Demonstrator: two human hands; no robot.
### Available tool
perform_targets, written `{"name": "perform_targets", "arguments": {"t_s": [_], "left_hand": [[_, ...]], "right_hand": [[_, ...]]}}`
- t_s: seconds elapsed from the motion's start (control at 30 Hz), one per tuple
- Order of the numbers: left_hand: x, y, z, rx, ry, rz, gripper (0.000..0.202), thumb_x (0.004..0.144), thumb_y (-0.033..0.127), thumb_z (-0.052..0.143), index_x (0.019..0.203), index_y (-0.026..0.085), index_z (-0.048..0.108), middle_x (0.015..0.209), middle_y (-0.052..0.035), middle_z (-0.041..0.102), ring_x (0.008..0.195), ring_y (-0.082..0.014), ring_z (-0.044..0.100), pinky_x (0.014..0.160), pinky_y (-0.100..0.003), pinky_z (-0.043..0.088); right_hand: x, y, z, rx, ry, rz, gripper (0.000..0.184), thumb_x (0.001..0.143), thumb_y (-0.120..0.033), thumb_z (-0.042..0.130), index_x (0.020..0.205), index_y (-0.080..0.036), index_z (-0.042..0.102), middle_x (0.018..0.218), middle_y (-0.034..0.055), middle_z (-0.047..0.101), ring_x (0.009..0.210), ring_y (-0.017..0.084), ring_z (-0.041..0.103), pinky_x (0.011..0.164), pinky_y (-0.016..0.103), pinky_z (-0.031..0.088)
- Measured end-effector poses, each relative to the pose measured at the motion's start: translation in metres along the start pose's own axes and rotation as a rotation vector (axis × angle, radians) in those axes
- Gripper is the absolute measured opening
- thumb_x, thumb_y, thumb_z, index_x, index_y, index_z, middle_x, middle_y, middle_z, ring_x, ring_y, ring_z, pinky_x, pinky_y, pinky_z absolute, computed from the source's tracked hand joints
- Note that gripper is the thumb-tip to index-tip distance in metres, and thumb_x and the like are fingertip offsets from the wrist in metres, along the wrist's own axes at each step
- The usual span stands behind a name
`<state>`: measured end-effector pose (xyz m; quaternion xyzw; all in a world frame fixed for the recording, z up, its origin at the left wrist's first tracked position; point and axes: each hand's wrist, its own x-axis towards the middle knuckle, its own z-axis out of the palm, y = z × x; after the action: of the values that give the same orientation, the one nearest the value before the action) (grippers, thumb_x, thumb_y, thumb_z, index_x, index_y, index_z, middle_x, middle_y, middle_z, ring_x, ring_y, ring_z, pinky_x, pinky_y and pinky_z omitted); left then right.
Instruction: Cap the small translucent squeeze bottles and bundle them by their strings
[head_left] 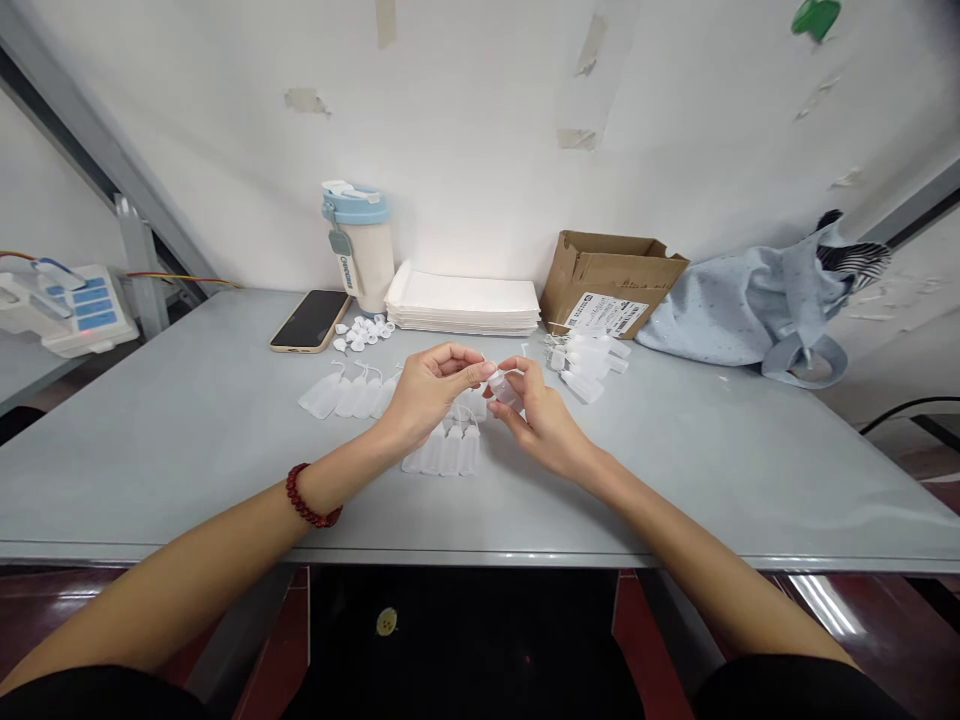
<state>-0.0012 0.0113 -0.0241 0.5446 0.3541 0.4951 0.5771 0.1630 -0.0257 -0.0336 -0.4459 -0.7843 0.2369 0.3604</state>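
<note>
Above the middle of the table, my right hand (541,412) holds a small translucent white plastic bottle-like piece (505,392) between thumb and fingers. At its top end, the thumb and fingertips of my left hand (439,385) are pinched together; what they grip is too small to make out. Below and left of my hands, flat similar pieces with thin curved white strands lie in rows: a front row (441,452) and a back row (358,396), partly hidden by my left hand. A loose heap of such pieces (589,362) lies to the right.
Small white caps (365,330) are piled beside a phone (311,320). Behind stand a cream tumbler with a blue lid (367,250), a stack of white envelopes or sheets (463,303) and an open cardboard box (611,280). A light blue cloth bag (739,300) lies at the right.
</note>
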Motion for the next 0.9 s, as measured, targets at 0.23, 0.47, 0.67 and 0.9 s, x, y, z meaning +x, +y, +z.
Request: {"name": "perform_targets", "arguments": {"t_s": [0.23,0.47,0.67,0.9], "left_hand": [[-0.001,0.010,-0.001,0.093,-0.050,0.042,0.025,0.064,0.029,0.083,0.076,0.014,0.067,0.081,-0.0034,0.069,0.077,-0.0148,0.064,0.076,-0.029,0.051],[0.006,0.016,-0.014,0.148,-0.222,-0.008,0.027,0.068,0.024,0.079,0.092,0.016,0.066,0.093,-0.0046,0.071,0.089,-0.0168,0.066,0.083,-0.031,0.052],[0.006,0.021,-0.020,0.241,-0.295,-0.007,0.030,0.071,0.028,0.076,0.098,0.017,0.069,0.092,-0.0072,0.073,0.090,-0.0207,0.067,0.083,-0.035,0.053],[0.006,0.018,-0.021,0.397,-0.330,-0.033,0.025,0.077,0.039,0.070,0.089,0.018,0.074,0.086,-0.0070,0.073,0.079,-0.0193,0.066,0.072,-0.030,0.052]], "right_hand": [[-0.001,-0.004,-0.003,0.073,-0.016,0.081,0.026,0.090,-0.024,0.044,0.111,-0.022,0.029,0.083,0.0027,0.062,0.065,0.016,0.056,0.067,0.032,0.044],[-0.002,-0.005,-0.005,0.363,-0.082,0.216,0.029,0.089,-0.030,0.049,0.110,-0.022,0.032,0.077,-0.0018,0.059,0.067,0.014,0.053,0.069,0.031,0.043],[-0.003,-0.003,-0.003,0.355,-0.118,0.215,0.029,0.089,-0.030,0.048,0.112,-0.021,0.032,0.072,-0.0035,0.056,0.065,0.013,0.050,0.068,0.032,0.043],[-0.003,-0.003,-0.002,0.116,-0.050,0.077,0.025,0.091,-0.025,0.043,0.111,-0.021,0.030,0.080,0.0010,0.061,0.064,0.014,0.051,0.066,0.030,0.042]]}}
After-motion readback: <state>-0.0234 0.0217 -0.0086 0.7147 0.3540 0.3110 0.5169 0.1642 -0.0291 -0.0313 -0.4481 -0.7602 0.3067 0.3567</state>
